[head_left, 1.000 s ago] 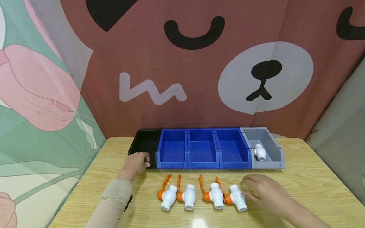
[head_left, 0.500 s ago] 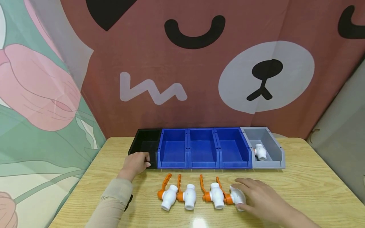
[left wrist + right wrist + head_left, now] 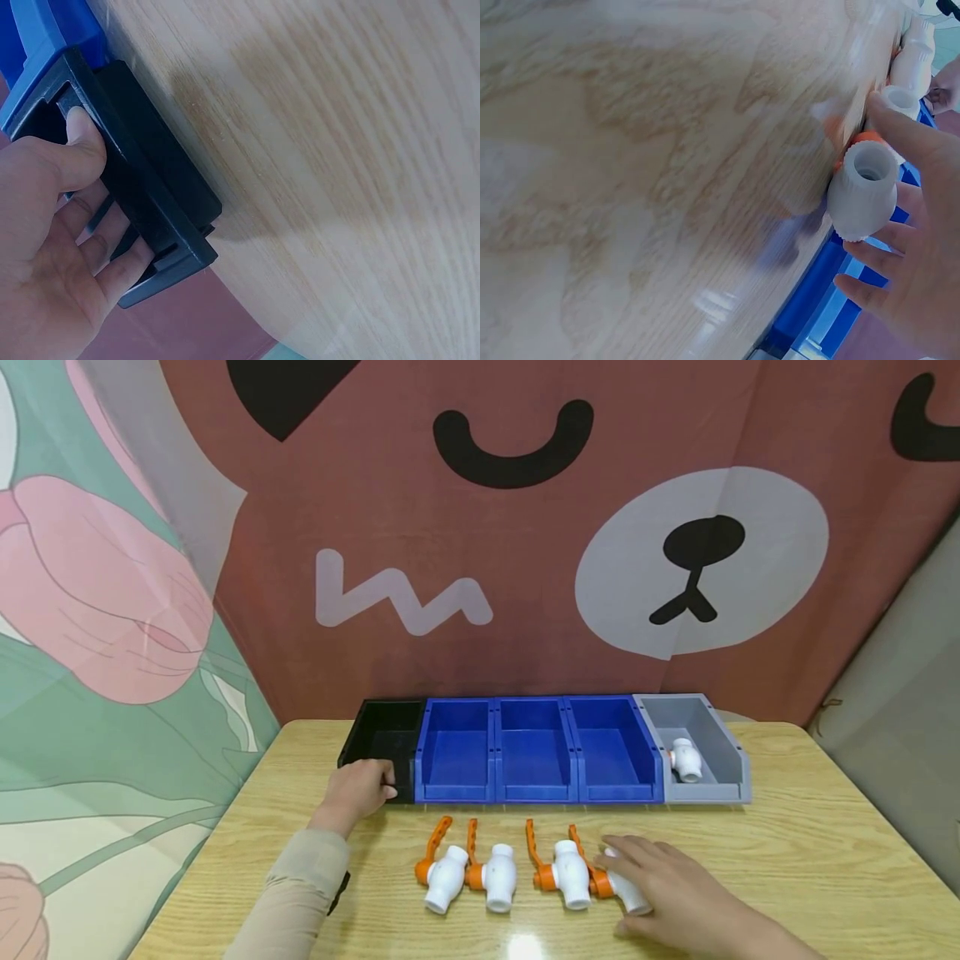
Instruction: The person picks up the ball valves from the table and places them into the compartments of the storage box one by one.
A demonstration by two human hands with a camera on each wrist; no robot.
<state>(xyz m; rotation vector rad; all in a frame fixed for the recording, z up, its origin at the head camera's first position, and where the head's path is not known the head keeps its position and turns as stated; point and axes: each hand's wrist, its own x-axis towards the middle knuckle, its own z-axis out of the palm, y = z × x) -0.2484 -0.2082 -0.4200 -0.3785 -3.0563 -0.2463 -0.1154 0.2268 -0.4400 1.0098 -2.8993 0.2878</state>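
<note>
In the head view several white ball valves with orange lever handles lie in a row. My right hand (image 3: 678,893) spreads over the rightmost ball valve (image 3: 628,893), covering part of its body. The right wrist view shows that ball valve (image 3: 864,191) between thumb and fingers; the thumb stands apart from it, while fingertips lie close along its far side, contact unclear. My left hand (image 3: 360,789) holds the front edge of the black bin (image 3: 386,735). In the left wrist view its thumb lies at the lip and the fingers (image 3: 124,270) reach inside the bin.
Three blue bins (image 3: 532,793) stand between the black bin and a grey bin (image 3: 723,792), all joined in a row at the back. A white valve (image 3: 686,760) lies in the grey bin. Behind the wooden table (image 3: 817,860) hangs a printed curtain (image 3: 525,568).
My right hand has moved left, from beside the rightmost ball valve to over it, with the fingers spreading around it. The left hand stays at the black bin.
</note>
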